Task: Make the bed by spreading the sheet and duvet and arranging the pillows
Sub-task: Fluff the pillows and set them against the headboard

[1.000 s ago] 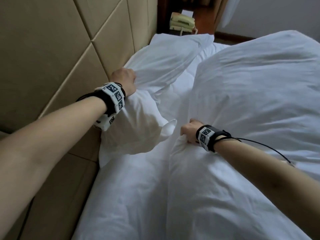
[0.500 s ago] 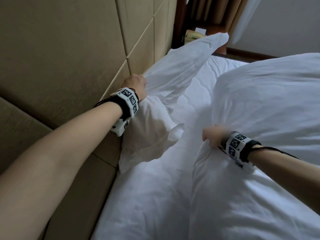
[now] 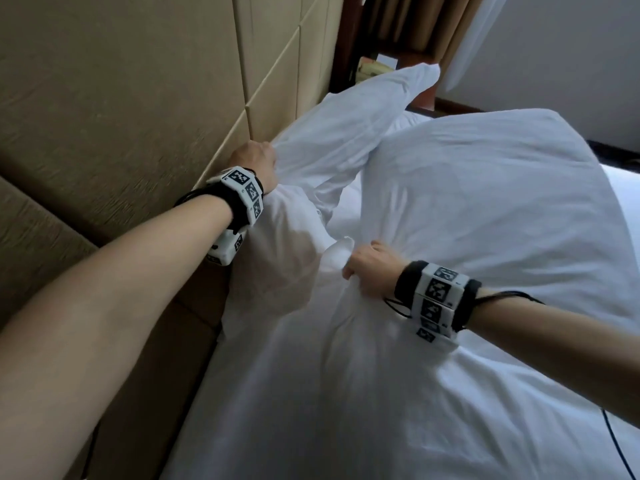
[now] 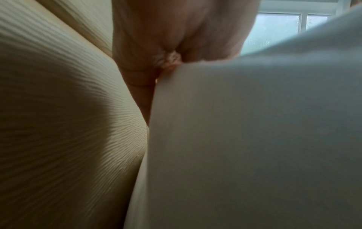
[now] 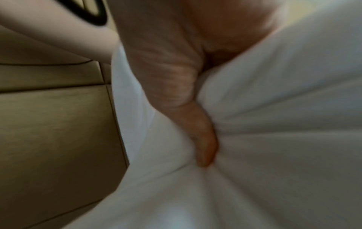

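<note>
A: White cotton throughout. Two pillows on the bed [image 3: 346,427]. Left pillow [image 3: 346,133] stands against the padded beige headboard [image 3: 121,98], far corner raised.

B: Left hand [image 3: 254,161]?

A: Grip clenched on that pillow's upper edge beside the headboard; left wrist view shows curled fingers [image 4: 211,38] biting into the fabric.

B: Right hand [image 3: 370,270]?

A: Grasping the near edge of the right pillow [image 3: 485,202], cloth bunched into radiating creases. Thumb [image 5: 203,139] pressed into the folds.

B: Pillow contact?

A: The right pillow overlaps the left one's far end.
</note>
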Available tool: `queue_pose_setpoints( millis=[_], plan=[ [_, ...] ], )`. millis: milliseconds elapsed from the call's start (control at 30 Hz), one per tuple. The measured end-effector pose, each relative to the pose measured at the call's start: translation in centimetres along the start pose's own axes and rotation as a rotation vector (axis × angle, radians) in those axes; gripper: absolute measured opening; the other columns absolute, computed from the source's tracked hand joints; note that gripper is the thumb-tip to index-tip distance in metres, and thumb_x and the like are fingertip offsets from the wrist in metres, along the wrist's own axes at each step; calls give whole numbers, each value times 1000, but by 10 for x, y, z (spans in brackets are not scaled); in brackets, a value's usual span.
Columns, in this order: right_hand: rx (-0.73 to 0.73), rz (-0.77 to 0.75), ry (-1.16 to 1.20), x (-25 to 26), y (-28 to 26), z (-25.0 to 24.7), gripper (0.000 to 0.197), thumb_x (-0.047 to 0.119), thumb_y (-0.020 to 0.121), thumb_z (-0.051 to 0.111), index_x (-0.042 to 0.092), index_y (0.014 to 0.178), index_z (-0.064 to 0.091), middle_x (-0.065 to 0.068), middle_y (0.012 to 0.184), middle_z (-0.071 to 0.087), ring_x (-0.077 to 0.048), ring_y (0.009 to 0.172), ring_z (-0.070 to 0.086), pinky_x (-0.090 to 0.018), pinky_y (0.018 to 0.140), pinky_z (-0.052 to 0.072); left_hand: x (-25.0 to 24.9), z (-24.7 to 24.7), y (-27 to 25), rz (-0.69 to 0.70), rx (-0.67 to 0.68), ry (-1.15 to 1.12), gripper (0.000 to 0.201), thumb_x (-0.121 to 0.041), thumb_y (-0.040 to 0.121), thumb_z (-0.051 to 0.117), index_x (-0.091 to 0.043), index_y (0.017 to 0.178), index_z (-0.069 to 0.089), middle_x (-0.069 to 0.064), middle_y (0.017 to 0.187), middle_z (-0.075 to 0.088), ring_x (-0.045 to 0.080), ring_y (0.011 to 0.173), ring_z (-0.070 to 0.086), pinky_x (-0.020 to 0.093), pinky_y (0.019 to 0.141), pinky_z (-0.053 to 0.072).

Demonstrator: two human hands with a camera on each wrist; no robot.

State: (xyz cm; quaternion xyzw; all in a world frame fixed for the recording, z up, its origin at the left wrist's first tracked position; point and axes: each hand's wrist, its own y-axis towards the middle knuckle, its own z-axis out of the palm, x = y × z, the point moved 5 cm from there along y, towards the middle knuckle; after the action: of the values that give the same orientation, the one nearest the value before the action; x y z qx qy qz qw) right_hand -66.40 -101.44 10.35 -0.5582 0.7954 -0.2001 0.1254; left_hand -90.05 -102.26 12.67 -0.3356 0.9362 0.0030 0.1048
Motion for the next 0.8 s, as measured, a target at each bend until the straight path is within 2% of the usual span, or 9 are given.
queue_pose_setpoints(
  millis=[67, 167, 300, 367, 467, 600, 700, 767, 800],
  plan=[
    [-48, -25, 0, 10, 22, -7, 35, 9, 86, 51, 19, 119, 58, -1, 128, 56, -20, 123, 49, -29, 101, 30, 3, 0, 2, -1, 4, 11, 25, -8, 85, 54, -2, 106, 67, 25, 108, 65, 40, 104, 61, 41, 89, 51],
    [-94, 41, 71, 12, 63, -8, 19, 16, 93, 44, 24, 99, 60, -3, 126, 60, -21, 123, 50, -33, 110, 21, 11, -1, 7, -12, 8, 16, 23, -9, 84, 56, -1, 100, 69, 26, 103, 66, 41, 98, 62, 42, 86, 54],
    [-16, -5, 13, 14, 97, 14, 35, 17, 100, 37, 9, 133, 45, -15, 138, 49, -27, 128, 44, -31, 102, 27, 18, 5, 11, -43, 8, 37, 19, -12, 83, 58, -3, 95, 70, 24, 99, 67, 41, 95, 62, 43, 83, 55],
    [90, 4, 70, 14, 101, 19, 35, 19, 101, 36, 9, 134, 45, -14, 138, 49, -29, 128, 45, -33, 103, 31, 16, 9, 9, -60, 31, 75, 19, -14, 83, 59, -4, 96, 69, 23, 101, 67, 41, 97, 62, 44, 84, 55],
    [182, 100, 241, -3, 95, 9, 35, 18, 93, 55, 7, 127, 53, -12, 130, 55, -27, 123, 51, -29, 95, 40, 13, 11, 7, -92, 56, 107, 22, -13, 82, 61, -1, 99, 68, 25, 105, 65, 41, 100, 61, 45, 85, 54],
    [73, 223, 270, -50, 53, -16, 44, 22, 87, 62, 14, 129, 54, -9, 132, 54, -26, 122, 51, -30, 98, 39, 1, 11, -5, -156, 74, 74, 32, -19, 84, 61, 5, 106, 62, 27, 113, 62, 42, 105, 60, 44, 88, 53],
    [-31, 362, 209, -85, 8, -13, 44, 25, 88, 57, 21, 131, 52, -8, 139, 44, -28, 131, 40, -40, 109, 27, -16, 16, -19, -281, 165, 1, 78, -54, 72, 67, 2, 125, 51, 26, 131, 50, 40, 118, 51, 42, 95, 45],
    [-13, 421, 211, -97, -23, 3, 54, 28, 86, 59, 27, 138, 43, -11, 148, 30, -32, 141, 23, -53, 114, 17, -33, 18, -37, -337, 289, 38, 125, -77, 53, 68, -2, 144, 28, 27, 148, 28, 42, 133, 34, 47, 110, 32],
    [17, 449, 229, -100, -39, 13, 64, 33, 85, 62, 33, 142, 34, -11, 154, 17, -37, 144, 10, -62, 113, 11, -40, 22, -45, -336, 328, 45, 135, -76, 51, 71, -3, 149, 14, 28, 153, 15, 42, 139, 25, 48, 115, 25]
  ],
)
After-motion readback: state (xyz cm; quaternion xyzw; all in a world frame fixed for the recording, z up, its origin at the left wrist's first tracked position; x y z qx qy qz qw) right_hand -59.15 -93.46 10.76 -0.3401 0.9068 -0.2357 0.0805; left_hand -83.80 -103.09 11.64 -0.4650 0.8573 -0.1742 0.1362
